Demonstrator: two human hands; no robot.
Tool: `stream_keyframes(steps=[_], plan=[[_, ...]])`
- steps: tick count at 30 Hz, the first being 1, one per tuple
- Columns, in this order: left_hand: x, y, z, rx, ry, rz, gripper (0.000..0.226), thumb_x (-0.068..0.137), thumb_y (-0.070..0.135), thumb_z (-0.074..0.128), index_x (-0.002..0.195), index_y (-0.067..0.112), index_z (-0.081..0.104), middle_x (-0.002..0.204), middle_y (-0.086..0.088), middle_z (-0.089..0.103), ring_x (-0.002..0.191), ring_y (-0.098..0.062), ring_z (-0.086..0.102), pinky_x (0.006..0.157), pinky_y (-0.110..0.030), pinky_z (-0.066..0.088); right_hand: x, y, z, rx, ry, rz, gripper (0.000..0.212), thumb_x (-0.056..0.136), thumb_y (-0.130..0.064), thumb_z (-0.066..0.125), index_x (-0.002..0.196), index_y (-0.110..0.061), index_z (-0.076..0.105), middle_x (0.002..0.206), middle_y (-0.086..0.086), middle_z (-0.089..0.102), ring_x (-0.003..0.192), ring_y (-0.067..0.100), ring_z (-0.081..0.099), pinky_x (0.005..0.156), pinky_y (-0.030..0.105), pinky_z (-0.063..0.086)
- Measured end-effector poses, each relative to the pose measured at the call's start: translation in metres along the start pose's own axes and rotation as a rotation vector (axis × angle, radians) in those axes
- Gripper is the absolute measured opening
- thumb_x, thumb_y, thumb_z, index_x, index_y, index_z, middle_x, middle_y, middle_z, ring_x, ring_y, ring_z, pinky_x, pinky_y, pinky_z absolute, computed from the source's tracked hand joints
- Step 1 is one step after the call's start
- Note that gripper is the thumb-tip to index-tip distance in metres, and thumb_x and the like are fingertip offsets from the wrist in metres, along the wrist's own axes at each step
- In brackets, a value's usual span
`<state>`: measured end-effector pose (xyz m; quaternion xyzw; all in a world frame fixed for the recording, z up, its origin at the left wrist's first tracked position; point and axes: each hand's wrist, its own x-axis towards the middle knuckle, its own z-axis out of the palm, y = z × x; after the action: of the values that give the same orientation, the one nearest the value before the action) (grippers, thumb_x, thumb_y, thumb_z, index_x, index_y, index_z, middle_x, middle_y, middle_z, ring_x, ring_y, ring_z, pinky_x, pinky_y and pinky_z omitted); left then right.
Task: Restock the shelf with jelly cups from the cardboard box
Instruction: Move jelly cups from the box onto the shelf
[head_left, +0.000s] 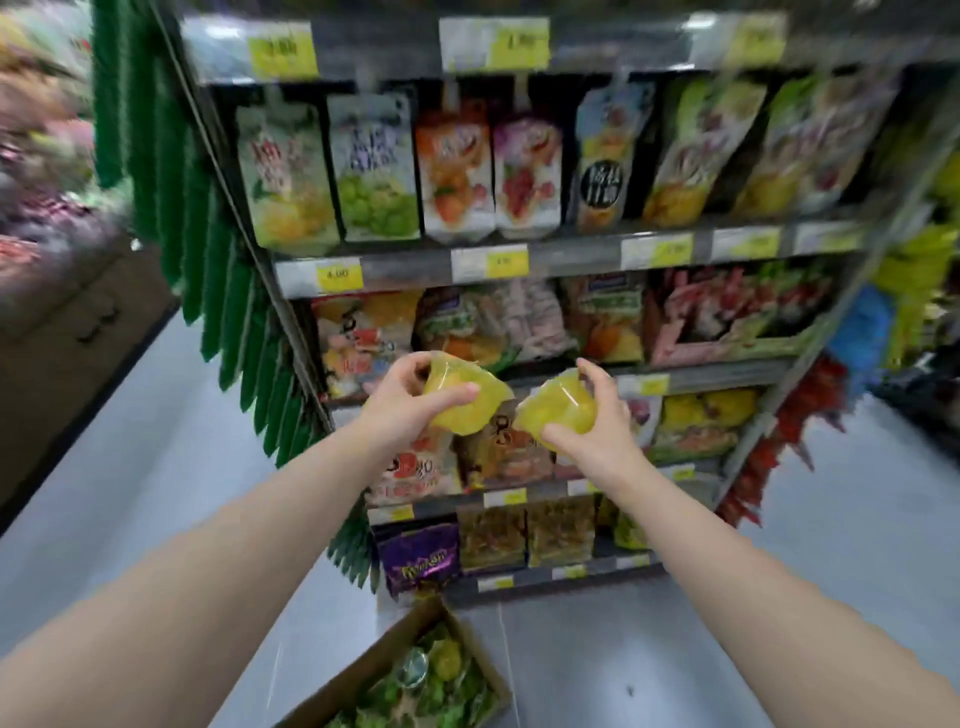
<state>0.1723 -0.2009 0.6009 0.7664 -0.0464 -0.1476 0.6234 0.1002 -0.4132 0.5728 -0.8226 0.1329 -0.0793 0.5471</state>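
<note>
Yellow cups: two clear plastic jelly cups, the left cup (470, 410) and the right cup (561, 415), are held side by side, almost touching, in front of the middle rows of the shelf (571, 260).
Left hand: the left hand (405, 402) grips its cup, fingers (452, 392) curled round the wall.
Right hand: the right hand (597, 431) grips its cup, thumb beneath and fingers arched over the far side.
Handling: probably light yet dense with gel. The thin walls may flex, the smooth plastic may slip, and a film lid could puncture. Best held round the wall, not by the lid.
Box: the cardboard box (363, 665) lies near on the floor (597, 649), below the hands, with more cups (447, 660) inside.
Blur: I cannot tell which shelf slot is meant for the cups.
</note>
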Motion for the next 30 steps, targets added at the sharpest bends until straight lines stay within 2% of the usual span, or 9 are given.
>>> stream_keyframes(steps=[4,9,13,16,18,21,23,26,30], plan=[[-0.017,0.067,0.046,-0.075,0.074,0.13,0.063,0.061,0.047,0.085,0.116,0.038,0.053,0.122,0.001,0.055,0.104,-0.021,0.061,0.08,-0.037,0.056,-0.008,-0.034,-0.074,-0.005,0.077,-0.095,0.076,0.083,-0.022,0.071,0.141,-0.036,0.024,0.139,0.001,0.025,0.113,0.019,0.035,0.09,0.038,0.042],[-0.033,0.134,0.098,-0.089,0.131,0.273,0.078,0.051,0.059,0.086,0.118,0.041,0.051,0.123,0.001,0.057,0.105,-0.02,0.063,0.086,-0.04,0.056,-0.015,-0.064,-0.156,-0.024,0.141,-0.219,0.076,0.076,-0.026,0.078,0.126,-0.036,0.022,0.132,0.003,0.03,0.115,0.024,0.042,0.095,0.046,0.046],[-0.04,0.187,0.127,-0.045,0.185,0.449,0.069,0.065,0.045,0.083,0.123,0.037,0.048,0.116,0.006,0.055,0.107,-0.018,0.058,0.09,-0.038,0.053,-0.013,-0.09,-0.205,0.006,0.226,-0.262,0.072,0.077,-0.034,0.078,0.12,-0.036,0.02,0.121,0.003,0.041,0.088,0.009,0.052,0.071,0.028,0.045],[-0.04,0.222,0.138,-0.039,0.212,0.54,0.072,0.066,0.042,0.083,0.128,0.033,0.047,0.106,0.009,0.059,0.099,-0.013,0.061,0.078,-0.027,0.054,-0.004,-0.107,-0.233,0.006,0.286,-0.305,0.07,0.08,-0.031,0.076,0.123,-0.028,0.021,0.106,-0.003,0.043,0.082,0.004,0.049,0.06,0.015,0.038],[-0.036,0.241,0.142,-0.032,0.232,0.585,0.073,0.067,0.042,0.083,0.129,0.033,0.047,0.102,0.008,0.061,0.091,-0.011,0.063,0.066,-0.022,0.051,0.008,-0.119,-0.244,0.014,0.32,-0.312,0.072,0.08,-0.028,0.076,0.127,-0.021,0.022,0.112,-0.001,0.04,0.092,0.014,0.048,0.067,0.017,0.038],[-0.021,0.267,0.145,-0.033,0.239,0.658,0.073,0.069,0.036,0.083,0.131,0.03,0.046,0.102,0.005,0.062,0.085,-0.005,0.062,0.052,-0.012,0.047,0.034,-0.135,-0.258,0.021,0.422,-0.347,0.075,0.077,-0.03,0.078,0.129,-0.017,0.027,0.126,0.006,0.038,0.112,0.02,0.042,0.089,0.032,0.039],[-0.003,0.283,0.146,-0.031,0.238,0.693,0.078,0.067,0.038,0.084,0.134,0.029,0.046,0.103,0.005,0.063,0.091,-0.007,0.063,0.06,-0.012,0.051,0.055,-0.142,-0.268,0.038,0.462,-0.371,0.07,0.075,-0.03,0.08,0.124,-0.02,0.03,0.126,0.007,0.04,0.113,0.02,0.043,0.093,0.037,0.042],[0.027,0.31,0.148,-0.005,0.243,0.734,0.079,0.064,0.044,0.084,0.133,0.033,0.047,0.105,0.008,0.061,0.096,-0.007,0.061,0.074,-0.02,0.052,0.086,-0.158,-0.283,0.043,0.52,-0.411,0.063,0.075,-0.031,0.079,0.114,-0.025,0.029,0.121,0.008,0.043,0.108,0.024,0.048,0.087,0.042,0.048],[0.068,0.338,0.154,0.023,0.212,0.787,0.079,0.062,0.039,0.087,0.131,0.032,0.047,0.104,0.01,0.06,0.094,-0.005,0.06,0.072,-0.015,0.047,0.121,-0.175,-0.304,0.048,0.628,-0.476,0.06,0.074,-0.029,0.08,0.11,-0.023,0.033,0.114,0.004,0.046,0.098,0.02,0.05,0.075,0.029,0.04]])
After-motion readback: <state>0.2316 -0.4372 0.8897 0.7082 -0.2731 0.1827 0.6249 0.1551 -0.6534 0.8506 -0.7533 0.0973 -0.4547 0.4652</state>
